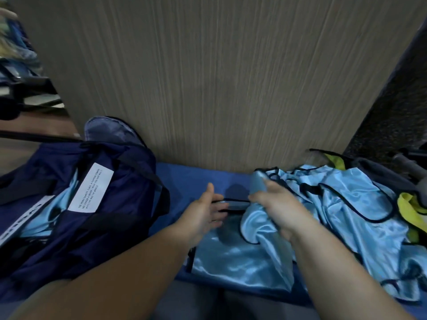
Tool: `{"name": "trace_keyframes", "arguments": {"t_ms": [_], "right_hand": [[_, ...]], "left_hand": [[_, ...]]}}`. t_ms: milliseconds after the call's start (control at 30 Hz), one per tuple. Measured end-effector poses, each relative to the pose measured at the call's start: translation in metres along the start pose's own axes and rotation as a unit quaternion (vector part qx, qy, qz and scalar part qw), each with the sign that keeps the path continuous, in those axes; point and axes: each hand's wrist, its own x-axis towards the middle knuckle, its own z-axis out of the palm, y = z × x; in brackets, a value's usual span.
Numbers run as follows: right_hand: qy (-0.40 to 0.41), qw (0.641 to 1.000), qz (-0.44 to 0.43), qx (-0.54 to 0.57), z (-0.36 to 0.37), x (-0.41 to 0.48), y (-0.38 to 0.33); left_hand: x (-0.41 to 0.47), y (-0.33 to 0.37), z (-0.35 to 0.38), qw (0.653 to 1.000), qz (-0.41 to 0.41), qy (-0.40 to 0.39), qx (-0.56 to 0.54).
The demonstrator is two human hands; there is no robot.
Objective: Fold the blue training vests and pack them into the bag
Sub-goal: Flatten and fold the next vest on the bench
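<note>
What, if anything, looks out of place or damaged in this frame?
A yellow-green garment lies mixed into the right edge of the heap of blue vests, where it matches none of them in colour. Nothing looks torn or spilled.

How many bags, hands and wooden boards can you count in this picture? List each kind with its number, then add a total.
Bag: 1
Hands: 2, the left hand and the right hand
Wooden board: 1
Total: 4
The blue vests lie heaped and overlap too much to count.
</note>
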Motion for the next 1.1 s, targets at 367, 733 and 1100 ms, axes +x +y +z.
{"name": "trace_keyframes", "arguments": {"t_ms": [367, 733, 1100], "right_hand": [[-0.224, 0.931, -0.034, -0.287, 0.085, -0.003, 0.032], [-0.187, 0.955, -0.057, -0.225, 0.042, 0.0, 0.027], [-0.088, 0.75, -0.095, -0.649, 0.018, 0.014, 0.07]], "left_hand": [[-0.016, 0.012, -0.033, 0.994, -0.057, 0.036, 0.081], [-0.013, 0.005, -0.045, 0.917, 0.176, 0.13, 0.334], [-0.016, -0.01, -0.022, 0.658, 0.251, 0.122, 0.7]]}}
